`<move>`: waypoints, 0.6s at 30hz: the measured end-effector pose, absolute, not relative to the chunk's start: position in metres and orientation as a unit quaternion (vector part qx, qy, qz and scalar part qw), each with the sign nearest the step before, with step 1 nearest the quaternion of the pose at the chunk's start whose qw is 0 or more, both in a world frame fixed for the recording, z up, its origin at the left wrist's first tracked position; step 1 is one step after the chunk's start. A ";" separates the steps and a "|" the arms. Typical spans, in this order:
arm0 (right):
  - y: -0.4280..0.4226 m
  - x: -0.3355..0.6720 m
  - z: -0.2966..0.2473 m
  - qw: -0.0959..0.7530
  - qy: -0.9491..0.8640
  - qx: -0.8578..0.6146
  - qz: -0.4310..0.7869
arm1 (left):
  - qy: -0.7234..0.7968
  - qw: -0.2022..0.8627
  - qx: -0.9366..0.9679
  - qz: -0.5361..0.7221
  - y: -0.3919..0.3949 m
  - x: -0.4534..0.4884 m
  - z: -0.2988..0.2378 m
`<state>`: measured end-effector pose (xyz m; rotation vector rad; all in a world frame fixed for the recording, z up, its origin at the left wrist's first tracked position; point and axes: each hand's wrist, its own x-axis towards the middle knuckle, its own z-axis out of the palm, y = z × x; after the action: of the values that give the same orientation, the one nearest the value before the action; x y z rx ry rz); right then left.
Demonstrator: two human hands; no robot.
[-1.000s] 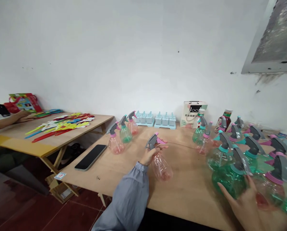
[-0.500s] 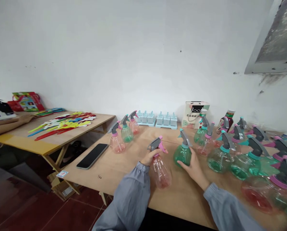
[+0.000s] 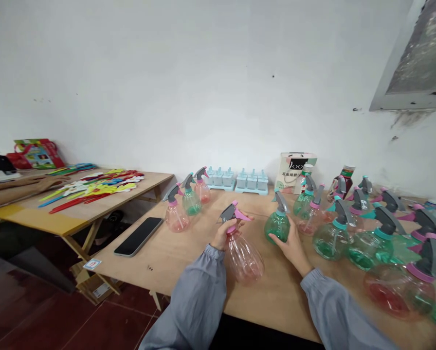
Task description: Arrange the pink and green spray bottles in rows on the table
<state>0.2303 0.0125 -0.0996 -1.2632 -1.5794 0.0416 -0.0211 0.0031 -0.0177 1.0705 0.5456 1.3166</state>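
Note:
My left hand [image 3: 222,235] is closed round the neck of a pink spray bottle [image 3: 244,260], just under its grey and pink trigger head. That bottle leans, its head tipped to the left. To the right, my right hand [image 3: 293,247] wraps the side of a green spray bottle [image 3: 277,227] with a grey and teal head; the thumb lies across its front. Further right stand several more spray bottles, among them a clear green one [image 3: 330,240] and a large pink one [image 3: 398,294]. Beyond my left hand, a pink spray bottle [image 3: 176,217] stands beside a green one [image 3: 191,201].
A black phone [image 3: 138,236] lies on the table's left side. Pale blue popsicle moulds [image 3: 252,182], a paper bag [image 3: 289,172] and a dark bottle [image 3: 344,180] stand along the wall. Colourful hand-shaped clappers [image 3: 101,187] cover part of the left table [image 3: 53,221].
The pink spray bottle in my left hand has tilted more, its head moving left and its base slightly right. My right hand stays on the green bottle. The view has shifted slightly.

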 end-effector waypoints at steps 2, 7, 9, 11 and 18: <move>0.012 0.231 -0.099 0.526 -0.664 -0.532 0.018 | 0.239 0.618 0.462 0.589 0.003 -0.021 -0.018; 0.011 0.231 -0.099 0.534 -0.660 -0.528 0.026 | 0.246 0.623 0.466 0.578 0.002 -0.020 -0.017; 0.011 0.231 -0.098 0.537 -0.658 -0.526 0.032 | 0.237 0.626 0.475 0.572 0.001 -0.020 -0.017; 0.011 0.231 -0.098 0.537 -0.658 -0.526 0.039 | 0.237 0.624 0.470 0.577 0.001 -0.021 -0.016; 0.009 0.233 -0.097 0.531 -0.660 -0.530 0.046 | 0.271 0.630 0.468 0.557 -0.005 -0.020 -0.008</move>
<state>0.2331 0.0092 -0.0973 -1.2637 -1.5740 0.1106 -0.0197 -0.0052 -0.0079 1.0715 0.6207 1.2767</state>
